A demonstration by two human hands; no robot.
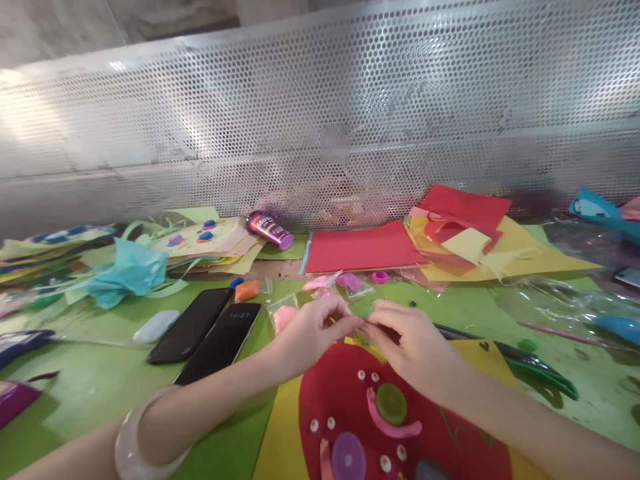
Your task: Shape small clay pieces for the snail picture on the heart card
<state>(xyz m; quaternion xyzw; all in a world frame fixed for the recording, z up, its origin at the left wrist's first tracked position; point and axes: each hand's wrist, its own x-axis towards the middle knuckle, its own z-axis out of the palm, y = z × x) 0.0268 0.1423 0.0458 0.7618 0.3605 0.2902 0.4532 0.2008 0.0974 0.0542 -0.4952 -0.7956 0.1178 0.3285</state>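
Note:
Above the top of a red paper heart (330, 373) on a yellow sheet (280, 427), my left hand (317, 333) and my right hand (413, 340) meet at the fingertips. Both are closed in a pinch. Whatever lies between the fingers is too small to make out; a bit of green shows behind them. The heart bears googly eyes, a green disc (391, 404), a purple disc (349, 457) and a curved pink clay strip (395, 427). Just beyond my left hand lies a small bag of pink clay (284, 317).
Two phones (193, 325) and a white case (157, 327) lie to the left. Green-handled scissors (543, 373) lie at right. Behind are a purple cup (270, 229), red paper (363, 248) and crumpled blue paper (131, 270). A perforated metal panel (300, 133) bounds the back.

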